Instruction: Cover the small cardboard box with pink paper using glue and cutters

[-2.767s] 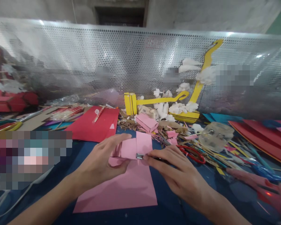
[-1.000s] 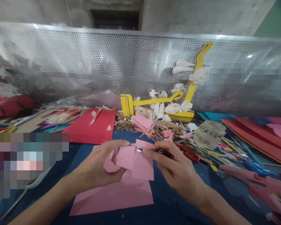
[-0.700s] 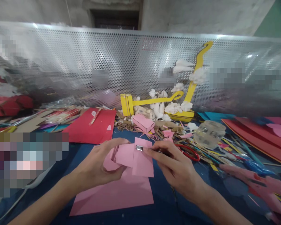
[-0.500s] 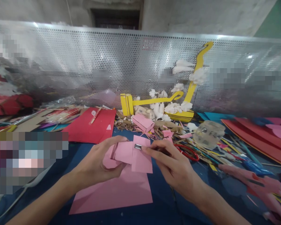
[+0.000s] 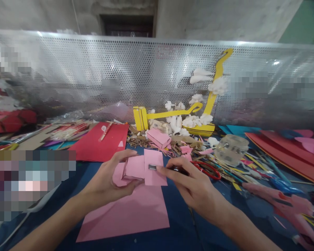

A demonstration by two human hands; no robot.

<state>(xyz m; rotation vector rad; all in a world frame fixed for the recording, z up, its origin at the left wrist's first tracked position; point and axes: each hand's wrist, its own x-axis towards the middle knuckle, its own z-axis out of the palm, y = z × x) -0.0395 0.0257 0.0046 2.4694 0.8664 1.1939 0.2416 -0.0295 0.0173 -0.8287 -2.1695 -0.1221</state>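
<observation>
My left hand [image 5: 110,179] is wrapped round a small pink paper-covered box [image 5: 134,167], thumb below and fingers above. At the box's right end, a pink paper flap [image 5: 156,176] stands out past its edges. My right hand [image 5: 196,188] is closed round what looks like a utility knife [image 5: 152,167]. The knife's flat metal blade lies against the flap, and its dark handle is mostly hidden by the fingers. Below both hands, a larger pink paper sheet [image 5: 131,219] lies on the blue table [image 5: 183,230].
Behind lie a red sheet [image 5: 102,146], paper scraps, a pink box piece [image 5: 159,137] and yellow paper shapes [image 5: 141,118] with white tufts. To the right are red-handled scissors [image 5: 210,170], a clear tape roll [image 5: 231,150] and a pink glue gun [image 5: 285,205]. A perforated metal panel [image 5: 81,76] stands behind.
The knife blade has tilted flatter and sits slightly lower on the flap. Both hands and the pink box have shifted a little left in view, and the camera has moved slightly.
</observation>
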